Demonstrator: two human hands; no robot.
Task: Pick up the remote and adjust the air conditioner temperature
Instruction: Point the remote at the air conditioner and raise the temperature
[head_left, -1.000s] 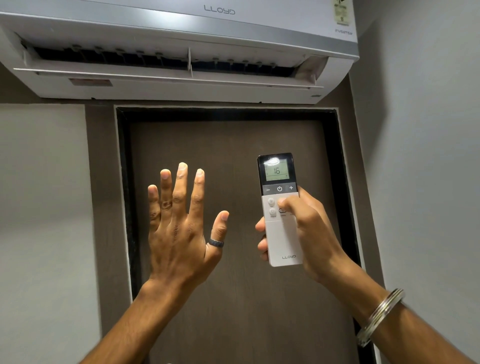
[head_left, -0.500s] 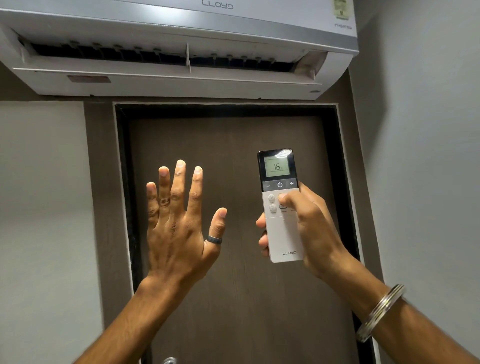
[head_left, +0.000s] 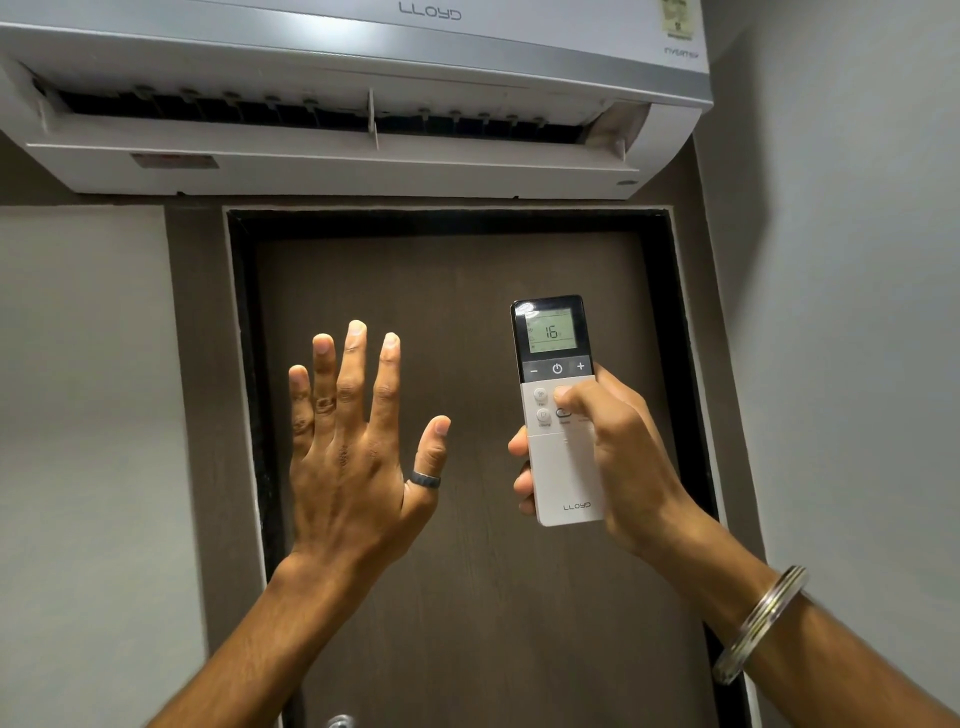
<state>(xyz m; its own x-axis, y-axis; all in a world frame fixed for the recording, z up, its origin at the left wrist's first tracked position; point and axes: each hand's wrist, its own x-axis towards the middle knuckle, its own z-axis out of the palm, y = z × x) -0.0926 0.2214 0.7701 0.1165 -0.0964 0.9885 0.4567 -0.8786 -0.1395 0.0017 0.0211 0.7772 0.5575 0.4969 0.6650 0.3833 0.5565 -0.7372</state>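
My right hand (head_left: 618, 457) grips a slim white remote (head_left: 558, 467) upright, its dark top end pointing up at the air conditioner. The lit screen reads 16, above a row with minus, power and plus keys. My thumb rests on the white buttons just below that row. My left hand (head_left: 353, 452) is raised beside it, back toward me, fingers spread and holding nothing; a dark ring sits on its thumb. The white wall-mounted air conditioner (head_left: 353, 88) spans the top of the view with its louver flap open.
A dark brown door (head_left: 467, 597) in a black frame fills the wall behind both hands, with a metal handle (head_left: 340, 721) at the bottom edge. Grey walls stand to the left and right. A metal bangle (head_left: 761, 621) circles my right wrist.
Both hands and the remote sit slightly higher in view and the air conditioner has slid a little up the frame. The thumb has crept up the buttons; the display still reads 16.
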